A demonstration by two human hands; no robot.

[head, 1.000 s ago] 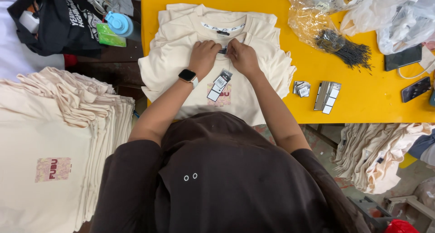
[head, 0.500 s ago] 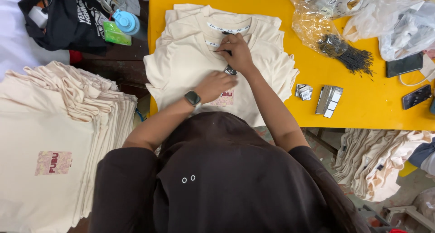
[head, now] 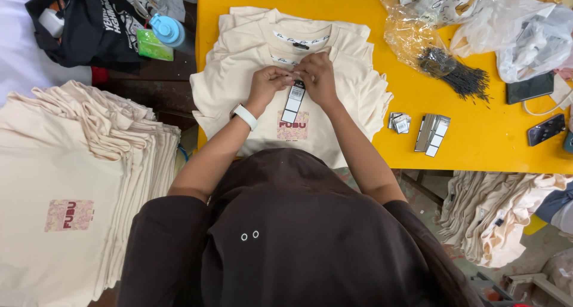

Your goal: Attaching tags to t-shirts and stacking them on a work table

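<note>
A yellow table (head: 477,146) carried the work, and everything else is placed here against it. On its near-left part lay a stack of cream T-shirts (head: 352,98), collars pointing away from the person, chest prints up, so the neck of the top shirt sat within easy reach. Off the table's left edge stood a much taller pile of folded cream shirts (head: 77,181), kept apart from the shirts on the table. Beyond the table's near-right corner, lower down, more cream garments (head: 495,217) lay heaped loosely.

At the table's far-right part, clear plastic bags (head: 495,26) spilled open beside a bundle of dark tag loops (head: 456,74), lying near the shirts. Two small batches of hang tags (head: 433,132) rested on the bare yellow just right of the stack.

Over the top shirt's collar, both hands met. The left hand (head: 265,86), a white watch on its wrist, had its fingers pinched closed at the neckline. The right hand (head: 319,77) touched it, fingertips closed on the top of a black-and-white hang tag (head: 292,101), which hung down across the chest.
</note>
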